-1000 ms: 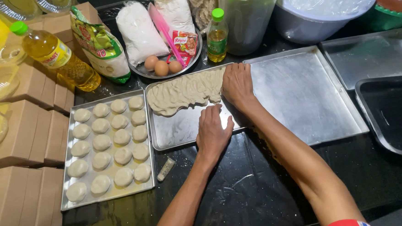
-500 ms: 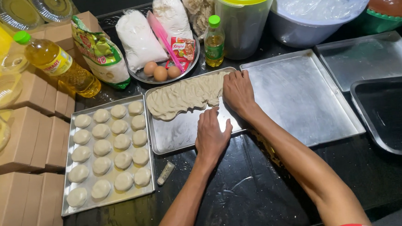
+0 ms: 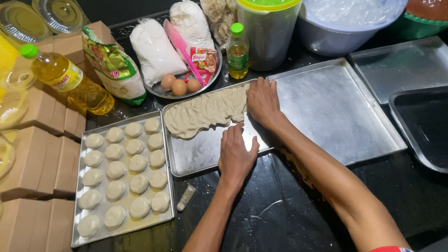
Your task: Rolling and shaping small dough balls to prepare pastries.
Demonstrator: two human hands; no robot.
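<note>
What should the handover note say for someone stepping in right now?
Left hand: flat, palm down on the big metal tray, at its near edge, holding nothing.
Right hand: flat, pressing the right end of the dough sheet.
Dough sheet: spread across the tray's far left corner; most of the tray is bare.
Done: the small tray on the left holds rows of shaped dough rounds.
Left: the sheet is uncut and not shaped.

Dough (image 3: 205, 111) on tray (image 3: 331, 115) — eggs (image 3: 180, 85) behind
</note>
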